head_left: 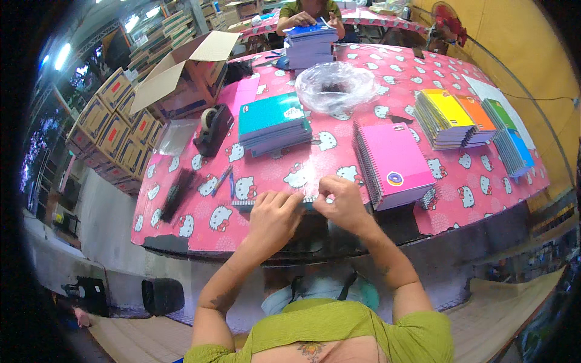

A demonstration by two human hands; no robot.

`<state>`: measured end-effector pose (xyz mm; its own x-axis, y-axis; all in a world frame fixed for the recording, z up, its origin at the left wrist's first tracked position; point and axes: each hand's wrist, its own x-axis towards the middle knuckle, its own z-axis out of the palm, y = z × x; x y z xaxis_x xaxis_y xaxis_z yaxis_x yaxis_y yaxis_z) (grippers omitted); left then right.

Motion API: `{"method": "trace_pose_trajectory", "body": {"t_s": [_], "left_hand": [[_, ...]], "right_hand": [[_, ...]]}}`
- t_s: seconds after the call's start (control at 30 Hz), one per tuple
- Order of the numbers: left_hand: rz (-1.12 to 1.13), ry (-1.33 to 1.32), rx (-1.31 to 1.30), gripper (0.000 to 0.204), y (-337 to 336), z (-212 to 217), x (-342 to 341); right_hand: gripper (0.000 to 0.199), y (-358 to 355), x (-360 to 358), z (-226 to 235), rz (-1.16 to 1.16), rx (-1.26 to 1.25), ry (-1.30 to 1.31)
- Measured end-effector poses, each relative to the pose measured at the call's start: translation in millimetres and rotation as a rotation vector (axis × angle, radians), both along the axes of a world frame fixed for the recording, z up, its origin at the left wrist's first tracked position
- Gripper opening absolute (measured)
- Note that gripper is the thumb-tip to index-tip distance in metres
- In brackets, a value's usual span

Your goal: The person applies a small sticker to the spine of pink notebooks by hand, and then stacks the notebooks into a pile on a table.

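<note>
At the table's front edge, a spiral-bound notebook [241, 205] lies with its wire binding toward the far side, mostly covered by my hands. My left hand [276, 213] is curled over the binding, fingers bent down. At the binding's right end my right hand [344, 204] is closed in a pinch; its fingertips hide what exactly they grip. Just right of it stands a stack of pink spiral notebooks [396, 158]. Beyond my hands is a stack of teal notebooks [272, 121]. Pliers with blue handles [223, 181] lie left of the notebook.
A black tape dispenser [213, 130] and a bundle of dark wires [177, 195] are at left. Clear plastic wrap [333, 86] lies centrally. Yellow [445, 115], orange [474, 114] and blue [514, 154] notebooks stand at right. Across the table, a person [310, 24] handles blue notebooks [310, 48]. Cartons [112, 130] are piled left.
</note>
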<state>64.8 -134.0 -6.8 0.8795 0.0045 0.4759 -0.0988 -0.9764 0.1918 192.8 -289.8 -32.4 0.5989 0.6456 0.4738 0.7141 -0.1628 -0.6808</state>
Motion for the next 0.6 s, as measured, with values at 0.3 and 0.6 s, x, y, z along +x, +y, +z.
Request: {"method": "trace_pose_trajectory", "body": {"t_s": [0.3,0.6], "left_hand": [[-0.402,-0.154,-0.815,0.036,-52.0,137.1,14.8],[-0.262,-0.126,-0.125,0.063,-53.5,66.9,244.1]], "right_hand": [[0.084,-60.9,-68.9,66.3,0.009,0.412,0.053],[0.078,-171.2,104.2,66.8,-0.001,0.55,0.713]]}}
